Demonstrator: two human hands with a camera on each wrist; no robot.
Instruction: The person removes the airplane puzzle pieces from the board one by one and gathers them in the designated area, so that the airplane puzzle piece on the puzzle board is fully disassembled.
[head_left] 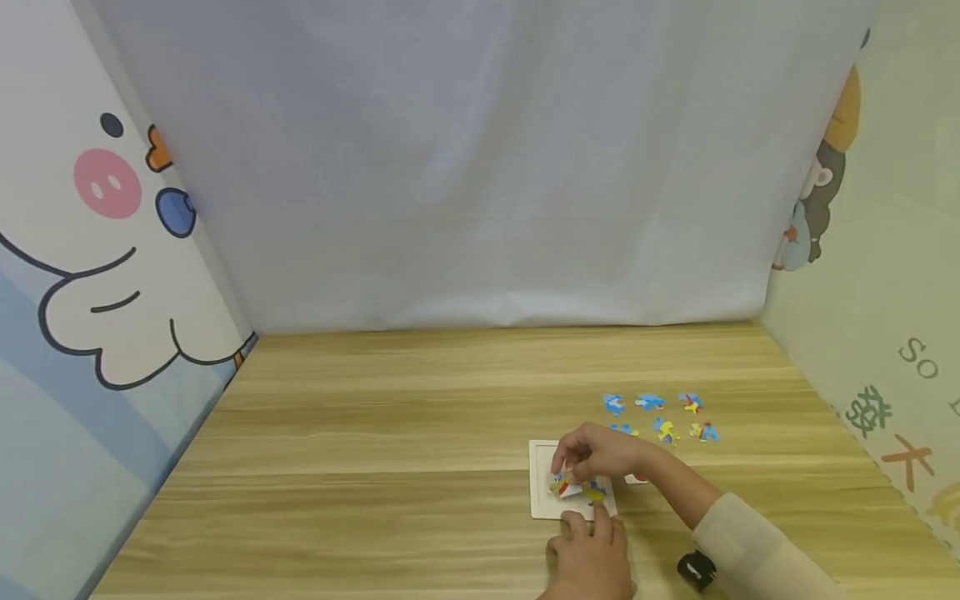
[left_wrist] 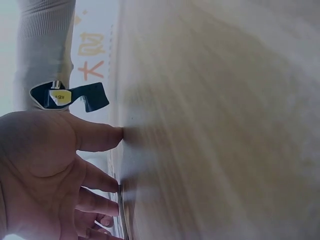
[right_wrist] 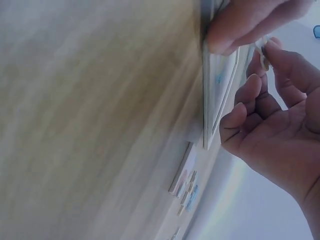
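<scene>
A white square puzzle tray lies on the wooden table, with a yellow-and-blue jigsaw piece in its right part. Above the tray, my right hand pinches a small jigsaw piece between thumb and fingertips; the other fingers are bent loosely in the right wrist view. My left hand rests at the tray's near edge, its fingertips on the border. In the left wrist view the left hand has its fingers extended, thumb against the tabletop. The right hand hides part of the tray.
Several loose blue, yellow and red jigsaw pieces lie in two rows beyond the right forearm. A small white tile with red on it sits right of the tray, partly covered by the wrist. A black device is by the right sleeve.
</scene>
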